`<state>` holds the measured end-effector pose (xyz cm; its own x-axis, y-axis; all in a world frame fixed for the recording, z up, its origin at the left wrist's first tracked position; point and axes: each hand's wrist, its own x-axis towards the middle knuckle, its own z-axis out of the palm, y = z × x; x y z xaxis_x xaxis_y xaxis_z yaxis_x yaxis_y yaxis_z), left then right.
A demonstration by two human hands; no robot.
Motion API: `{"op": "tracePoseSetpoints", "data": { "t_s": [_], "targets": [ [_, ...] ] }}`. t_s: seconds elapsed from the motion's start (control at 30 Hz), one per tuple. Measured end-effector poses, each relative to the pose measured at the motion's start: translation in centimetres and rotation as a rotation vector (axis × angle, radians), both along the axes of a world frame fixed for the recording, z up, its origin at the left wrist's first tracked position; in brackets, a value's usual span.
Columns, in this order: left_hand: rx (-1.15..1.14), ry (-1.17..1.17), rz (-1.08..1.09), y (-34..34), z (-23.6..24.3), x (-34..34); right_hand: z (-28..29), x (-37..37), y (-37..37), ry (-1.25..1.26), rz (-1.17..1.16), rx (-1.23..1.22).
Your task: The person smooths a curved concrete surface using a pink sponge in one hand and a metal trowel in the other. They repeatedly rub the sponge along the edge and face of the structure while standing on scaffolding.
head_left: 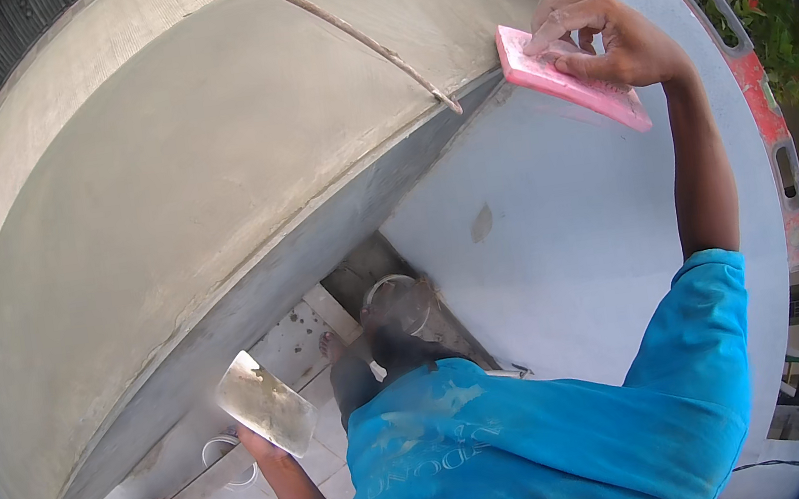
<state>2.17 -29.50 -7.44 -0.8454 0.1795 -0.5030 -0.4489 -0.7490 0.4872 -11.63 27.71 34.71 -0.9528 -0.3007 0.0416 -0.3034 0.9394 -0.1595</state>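
1. At upper right, a pink rectangular float (592, 99) sits by the smooth pale-blue wall (574, 196).
2. Right hand (606, 38): thumb and fingers pinch it.
3. Lower left, the left hand (255, 443) grips a smeared rectangular grey plate (269, 405), fingers mostly hidden.

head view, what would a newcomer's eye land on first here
Probably the bright pink slab at upper right, held in the right hand in front of the pale wall. Next, the blue shirt across the lower middle and right, then the long red bar with slots at far right, curved by the lens.
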Motion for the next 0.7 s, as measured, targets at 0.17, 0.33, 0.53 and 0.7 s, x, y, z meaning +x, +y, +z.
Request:
{"op": "tracePoseSetpoints", "data": {
  "t_s": [0.17,0.33,0.53,0.7],
  "targets": [
    [-0.092,-0.025,-0.053,1.2,0.5,-0.2,0.0,-10.8,0.5,0.245,-0.348,-0.148],
    [-0.056,0.035,-0.092,2.9,2.5,-1.4,-3.2,-17.1,-6.5,0.37,-0.059,-0.091],
    [0.017,0.013,-0.215,4.8,3.0,-1.7,-1.6,-3.5,-2.1,0.202,0.265,0.054],
    [0.036,0.056,-0.132,6.2,1.4,-1.2,1.2,-0.6,4.8,-0.03,0.003,0.034]
  ]
}}
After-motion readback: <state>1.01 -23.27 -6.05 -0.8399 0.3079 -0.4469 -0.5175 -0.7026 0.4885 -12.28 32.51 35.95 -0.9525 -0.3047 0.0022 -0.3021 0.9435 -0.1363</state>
